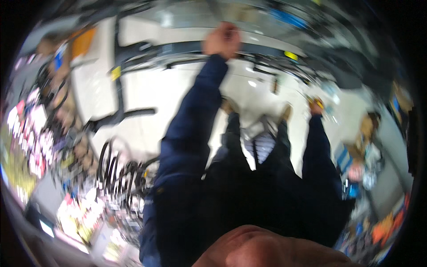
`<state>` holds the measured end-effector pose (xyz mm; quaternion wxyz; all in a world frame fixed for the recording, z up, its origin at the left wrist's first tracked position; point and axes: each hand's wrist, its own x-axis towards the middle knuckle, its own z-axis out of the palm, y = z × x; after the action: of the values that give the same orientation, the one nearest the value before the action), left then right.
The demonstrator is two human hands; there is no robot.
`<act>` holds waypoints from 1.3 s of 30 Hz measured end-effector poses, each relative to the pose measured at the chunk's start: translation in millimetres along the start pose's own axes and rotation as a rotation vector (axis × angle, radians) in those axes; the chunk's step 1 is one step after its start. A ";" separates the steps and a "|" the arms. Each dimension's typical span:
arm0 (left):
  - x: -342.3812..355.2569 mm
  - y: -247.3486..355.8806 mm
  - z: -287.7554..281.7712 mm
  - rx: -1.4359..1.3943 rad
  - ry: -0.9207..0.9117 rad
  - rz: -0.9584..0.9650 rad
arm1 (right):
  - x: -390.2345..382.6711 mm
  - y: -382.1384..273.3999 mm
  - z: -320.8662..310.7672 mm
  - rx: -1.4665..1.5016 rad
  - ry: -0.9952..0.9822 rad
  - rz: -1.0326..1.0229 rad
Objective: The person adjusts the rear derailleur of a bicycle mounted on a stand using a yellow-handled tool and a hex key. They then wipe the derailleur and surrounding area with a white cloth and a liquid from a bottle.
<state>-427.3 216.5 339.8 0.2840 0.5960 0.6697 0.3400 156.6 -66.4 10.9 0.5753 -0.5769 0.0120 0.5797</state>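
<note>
My left hand point(223, 41) is stretched far ahead at a long black bar point(184, 48) that runs from side to side. Its fingers are curled in; whatever they grip, if anything, is lost in the blur. Lower down on the right, my right hand point(316, 107) is closed round a small yellow thing point(318, 103), too smeared to name. Dark cables or thin rods point(191, 60) run along the near side of the bar. A yellow tag point(291, 55) shows on the bar to the right of my left hand.
A black upright piece point(119, 84) with foot-like ends stands on the pale floor point(151, 93) at left. Coiled black cables point(118, 173) lie nearer on the left. Bags and small items point(356, 173) crowd the right side. My legs stand in the middle.
</note>
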 end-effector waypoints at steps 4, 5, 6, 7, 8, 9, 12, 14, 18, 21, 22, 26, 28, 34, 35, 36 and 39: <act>-1.5 8.1 -6.7 -0.057 0.016 0.052 | -5.7 -7.2 6.7 -0.245 0.122 -0.142; -3.4 10.8 -8.2 -0.099 0.052 0.078 | -12.2 -11.8 16.0 -0.179 0.164 -0.107; -2.7 13.9 -6.2 -0.155 0.047 0.077 | -17.3 -13.8 24.6 -0.263 0.281 -0.142; -3.1 16.1 -6.7 -0.165 0.082 0.115 | -21.9 -14.4 35.4 -0.260 0.289 -0.160; -3.2 16.6 -7.8 -0.173 0.094 0.122 | -26.6 -17.1 43.1 -0.412 0.317 -0.126; -3.7 17.8 -7.7 -0.184 0.093 0.123 | -27.3 -19.4 49.1 -0.462 0.321 -0.125; -4.0 17.7 -7.7 -0.236 0.090 0.119 | -20.2 -21.9 46.9 -0.456 0.333 -0.117; -4.3 15.3 -7.0 -0.227 0.103 0.135 | -6.3 -19.1 32.9 -0.421 0.370 -0.095; -3.8 6.0 -2.4 -0.153 0.059 0.069 | 22.2 -7.1 7.4 -0.378 0.041 -0.153; 2.9 -6.0 6.0 0.088 -0.108 -0.066 | 22.0 3.2 12.9 -0.590 0.106 -0.244; -1.2 -9.6 5.1 -0.017 0.004 0.065 | 14.6 4.6 19.4 -0.668 0.192 -0.275; -3.4 -0.2 3.0 -0.174 0.058 0.182 | -36.9 -9.0 58.6 -0.333 0.290 -0.236; -5.7 6.1 -3.2 -0.192 0.030 0.138 | -58.5 -11.9 82.8 -0.294 0.305 -0.185; -2.4 12.8 -6.2 -0.156 0.035 0.126 | -69.4 -19.3 113.8 -0.249 0.403 -0.122; -2.7 11.9 -6.3 -0.148 0.035 0.127 | -68.7 -20.2 111.8 -0.248 0.399 -0.105; -2.8 11.6 -5.5 -0.147 0.035 0.103 | -67.4 -19.5 109.5 -0.250 0.344 -0.119; -3.3 10.2 -5.0 -0.120 0.042 0.109 | -65.0 -15.2 100.0 -0.344 0.368 -0.116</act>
<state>-424.7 213.3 350.9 0.2864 0.6061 0.6205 0.4069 80.2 -35.9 98.6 0.4892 -0.7618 -0.0153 0.4245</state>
